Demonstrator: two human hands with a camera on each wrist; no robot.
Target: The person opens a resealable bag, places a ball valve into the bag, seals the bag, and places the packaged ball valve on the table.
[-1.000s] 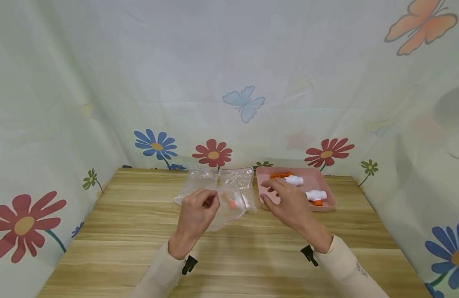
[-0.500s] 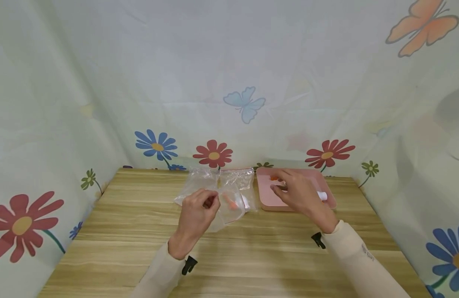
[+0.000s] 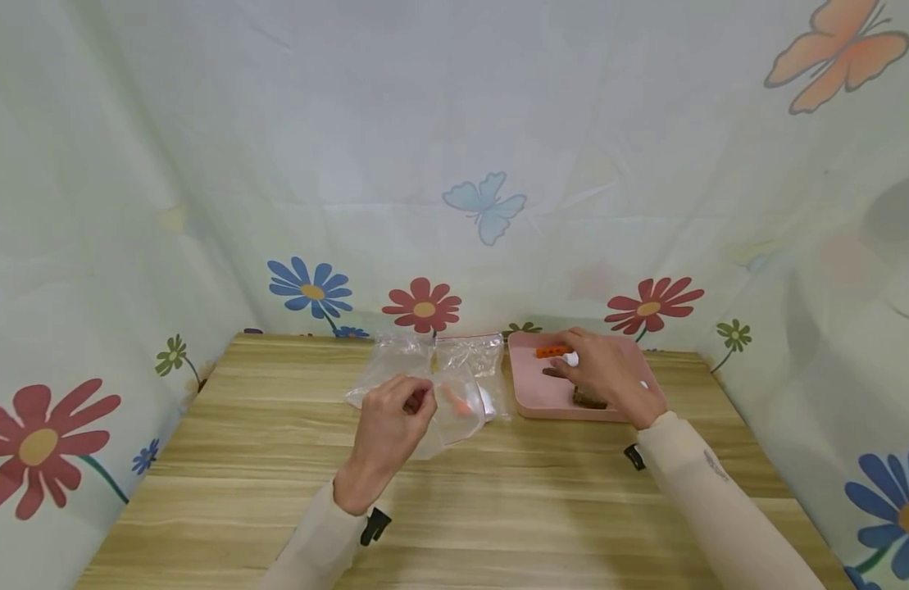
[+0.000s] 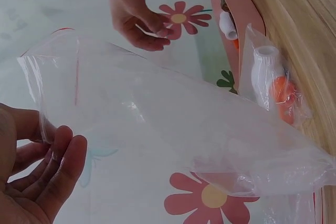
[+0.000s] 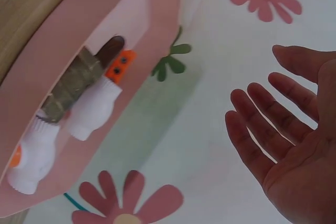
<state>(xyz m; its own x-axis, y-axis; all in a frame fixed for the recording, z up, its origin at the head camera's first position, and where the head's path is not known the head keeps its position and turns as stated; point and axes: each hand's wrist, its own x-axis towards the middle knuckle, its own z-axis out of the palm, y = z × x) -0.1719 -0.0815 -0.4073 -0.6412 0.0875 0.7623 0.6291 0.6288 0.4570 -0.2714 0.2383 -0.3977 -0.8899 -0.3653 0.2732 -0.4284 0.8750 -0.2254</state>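
My left hand [image 3: 391, 418] pinches the edge of a clear plastic zip bag [image 4: 131, 108], which hangs from thumb and fingertips. Behind it, another clear bag holds a white valve [image 4: 265, 74] with an orange handle [image 4: 285, 98]. My right hand [image 5: 283, 135] is over the pink tray [image 3: 531, 393], fingers loosely spread, nothing between them. Inside the tray lies a brown tape-wrapped thing [image 5: 76, 85] with a dark rounded end, its kind unclear. Two white valves [image 5: 94, 109] lie beside it, along with an orange strip with dark holes [image 5: 121, 66].
More clear bags [image 3: 395, 356] lie flat at the back of the wooden table [image 3: 277, 459], left of the tray. A flowered cloth [image 3: 336, 164] hangs behind the table and along both sides.
My right hand has moved right, farther over the tray. The brown taped thing, showing only in part near those fingers earlier, is now seen in the tray. My left hand stays put.
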